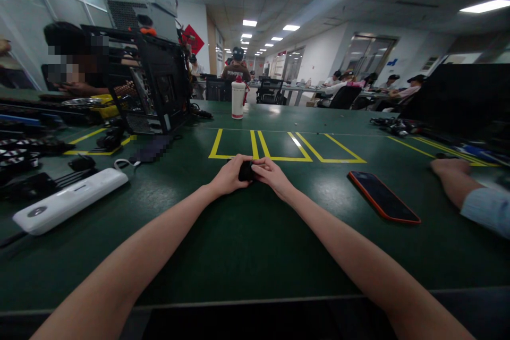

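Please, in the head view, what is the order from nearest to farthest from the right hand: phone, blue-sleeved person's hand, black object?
1. Black object: at the right hand's fingertips.
2. Phone: to the right.
3. Blue-sleeved person's hand: farther right, past the phone.

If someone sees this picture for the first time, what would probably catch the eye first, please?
Probably the left hand and right hand, meeting at a small black object over the middle of the green table. Just beyond them, bright yellow outlines stand out on the tabletop. An orange-edged phone lies to their right.
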A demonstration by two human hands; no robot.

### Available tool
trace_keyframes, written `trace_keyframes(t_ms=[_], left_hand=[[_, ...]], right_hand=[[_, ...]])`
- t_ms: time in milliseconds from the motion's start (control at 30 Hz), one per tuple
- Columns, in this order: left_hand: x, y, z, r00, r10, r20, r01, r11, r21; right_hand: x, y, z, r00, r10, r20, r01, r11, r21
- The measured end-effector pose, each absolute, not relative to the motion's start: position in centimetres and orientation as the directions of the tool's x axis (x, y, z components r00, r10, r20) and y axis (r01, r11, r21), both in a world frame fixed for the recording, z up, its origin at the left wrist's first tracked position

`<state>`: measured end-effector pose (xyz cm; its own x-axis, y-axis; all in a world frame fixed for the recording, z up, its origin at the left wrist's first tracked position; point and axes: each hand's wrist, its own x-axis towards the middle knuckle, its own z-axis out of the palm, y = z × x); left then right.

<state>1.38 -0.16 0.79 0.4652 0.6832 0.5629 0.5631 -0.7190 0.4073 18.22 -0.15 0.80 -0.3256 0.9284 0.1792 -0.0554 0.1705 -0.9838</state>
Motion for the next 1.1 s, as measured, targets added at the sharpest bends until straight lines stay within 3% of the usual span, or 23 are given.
trace_keyframes(t_ms=[267,500,867,1100], left_hand=[[1.27,-0.08,0.69,0.475,0.671,0.569,0.560,-0.729,0.393],[1.31,-0.34,0.89,0.470,0.683,0.559,0.563,-0.720,0.407],[1.32,-0.03,0.61,0.470,0.671,0.574,0.558,-0.730,0.395],[1.27,-0.15,0.67,0.472,0.669,0.574,0.559,-0.731,0.392]], right_hand=[[18.06,0.18,0.53,-0.312,0.933,0.179,-0.085,0.160,-0.983],[18.35,-0.47,0.87,-0.357,0.894,0.269,-0.062,0.265,-0.962],[17.94,0.04,0.66,-0.310,0.934,0.176,-0.088,0.156,-0.984],[18.29,-0.03,0.58,-0.371,0.892,0.257,-0.116,0.230,-0.966]])
